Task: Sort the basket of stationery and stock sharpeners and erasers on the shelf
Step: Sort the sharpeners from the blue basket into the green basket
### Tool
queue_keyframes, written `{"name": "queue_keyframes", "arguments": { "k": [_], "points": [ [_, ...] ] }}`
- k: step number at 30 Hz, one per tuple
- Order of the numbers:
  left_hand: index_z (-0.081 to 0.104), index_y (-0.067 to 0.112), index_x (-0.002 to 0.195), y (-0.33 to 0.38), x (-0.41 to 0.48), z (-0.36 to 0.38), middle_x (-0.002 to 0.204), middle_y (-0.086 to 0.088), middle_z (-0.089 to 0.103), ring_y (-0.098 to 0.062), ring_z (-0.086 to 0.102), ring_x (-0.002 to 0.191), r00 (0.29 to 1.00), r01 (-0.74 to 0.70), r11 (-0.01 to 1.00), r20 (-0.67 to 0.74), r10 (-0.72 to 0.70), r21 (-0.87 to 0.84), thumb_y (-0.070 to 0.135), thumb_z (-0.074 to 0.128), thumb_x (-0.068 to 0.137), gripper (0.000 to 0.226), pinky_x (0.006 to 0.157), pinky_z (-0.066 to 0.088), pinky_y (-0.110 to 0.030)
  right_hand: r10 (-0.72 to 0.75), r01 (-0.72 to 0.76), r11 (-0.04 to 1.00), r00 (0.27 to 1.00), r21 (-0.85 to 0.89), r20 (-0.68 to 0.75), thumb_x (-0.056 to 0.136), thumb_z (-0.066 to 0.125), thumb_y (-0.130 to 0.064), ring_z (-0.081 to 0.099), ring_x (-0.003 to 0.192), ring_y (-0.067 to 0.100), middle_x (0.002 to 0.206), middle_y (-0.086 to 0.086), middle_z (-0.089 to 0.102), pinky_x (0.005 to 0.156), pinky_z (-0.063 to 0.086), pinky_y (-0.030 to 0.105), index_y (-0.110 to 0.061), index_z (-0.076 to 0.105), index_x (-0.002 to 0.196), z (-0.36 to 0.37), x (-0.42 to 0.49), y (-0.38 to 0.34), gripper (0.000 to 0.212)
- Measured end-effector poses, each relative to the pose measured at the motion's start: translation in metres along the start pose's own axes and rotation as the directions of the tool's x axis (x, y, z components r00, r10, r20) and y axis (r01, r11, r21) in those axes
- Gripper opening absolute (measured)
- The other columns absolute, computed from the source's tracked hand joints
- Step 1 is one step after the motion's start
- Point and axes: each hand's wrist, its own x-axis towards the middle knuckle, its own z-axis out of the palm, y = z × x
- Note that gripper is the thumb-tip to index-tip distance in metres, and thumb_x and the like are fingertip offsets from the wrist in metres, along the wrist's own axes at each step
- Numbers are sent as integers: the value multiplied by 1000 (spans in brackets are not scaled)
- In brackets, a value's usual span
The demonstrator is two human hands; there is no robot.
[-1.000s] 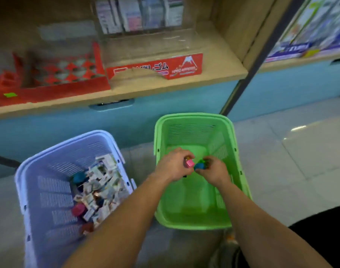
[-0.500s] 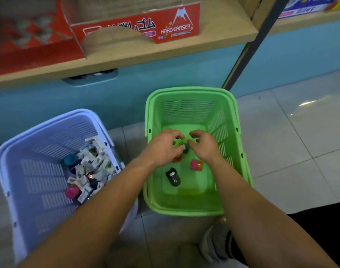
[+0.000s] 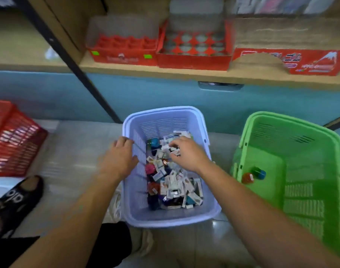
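- Head view: L hand (image 3: 118, 159), fingers loosely spread, rests on left rim of purple basket (image 3: 161, 111); holds nothing.
- R hand (image 3: 188, 154) is inside that basket, fingers bent down onto stationery pile (image 3: 173, 180); can't tell if it grips a piece.
- Green basket (image 3: 281, 118) stands just to the right, w/ two sharpeners (image 3: 259, 173) in it.
- Shelf (image 3: 126, 68) behind, w/ red boxes (image 3: 192, 60).

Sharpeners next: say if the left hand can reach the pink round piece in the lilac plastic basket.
Likely yes: left hand at lilac plastic basket rim; pink round piece lies uncovered nearby.
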Motion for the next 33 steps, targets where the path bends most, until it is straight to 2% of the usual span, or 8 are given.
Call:
{"name": "queue_keyframes", "arguments": {
  "k": [3, 9, 15, 18, 20, 24, 27, 33],
  "points": [
    [42, 11, 147, -11, 4, 21, 154, -9, 35, -36, 47, 130, 997, -8, 997, -75, 2, -83, 28, 72, 85, 71, 97, 49, -50, 42, -34, 998, 987, -54, 153, 89, 68, -34, 53, 125, 30, 135, 8, 56, 100, 47, 41, -20, 54, 138, 46, 43, -4, 52],
    [8, 25, 160, -29, 24, 59, 165, 12, 0, -33, 53, 125, 985, -66, 952, -173, 14, -300, 29, 65, 88, 93, 89, 55, -43, 65, -43, 988, 987, -146, 146, 96, 60, -32, 38, 142, 32, 160, 7, 33, 114, 35, 43, -17, 28, 157, 107, 120, 11, 70],
    [14, 20, 161, -29, 37, 59, 168, 6, 8, -19, 26, 150, 975, -101, 932, -220, 23, -348, 20, 65, 85, 91, 109, 42, -38, 19, 10, 966, 994, -258, 108, 90, 63, -50, 46, 126, 33, 135, 12, 45, 105, 40, 45, -25, 40, 147, 143, 163, 13, 67],
    [16, 16, 161, -28, 40, 58, 167, 3, 10, -18, 23, 151, 974, -116, 923, -222, 34, -367, 18, 64, 85, 90, 115, 39, -37, 33, -11, 979, 994, -202, 108, 86, 71, -43, 50, 122, 35, 131, 14, 48, 99, 45, 45, -17, 45, 137, 146, 173, 13, 63],
    [14, 16, 161, -29, 40, 58, 168, 2, 7, -21, 28, 149, 978, -86, 925, -207, 8, -371, 19, 63, 86, 89, 110, 43, -38, 26, -10, 990, 994, -142, 111, 82, 75, -39, 54, 117, 33, 129, 12, 53, 93, 47, 42, -13, 47, 129, 141, 175, 15, 61],
    [12, 22, 161, -28, 40, 58, 166, 3, 12, -25, 44, 135, 983, -4, 895, -164, -77, -446, 24, 57, 88, 86, 94, 52, -43, -90, 85, 996, 962, 30, 257, 77, 76, -42, 50, 122, 25, 135, 4, 48, 100, 45, 40, -28, 46, 141, 135, 149, 20, 72],
    [13, 26, 160, -29, 43, 57, 164, 5, 21, -23, 50, 128, 986, -9, 876, -151, -73, -482, 22, 57, 88, 85, 93, 52, -46, -130, 184, 978, 907, -98, 401, 77, 73, -47, 52, 111, 22, 121, -2, 48, 86, 45, 35, -28, 59, 121, 151, 127, 13, 50],
    [11, 36, 159, -26, 44, 57, 155, 3, 32, -23, 58, 110, 985, 29, 857, -134, -113, -514, 21, 59, 90, 86, 85, 54, -42, -83, 136, 981, 940, -140, 330, 69, 84, -44, 54, 98, 21, 99, -5, 50, 76, 37, 31, -24, 61, 106, 158, 126, 3, 48]
  ]
}}
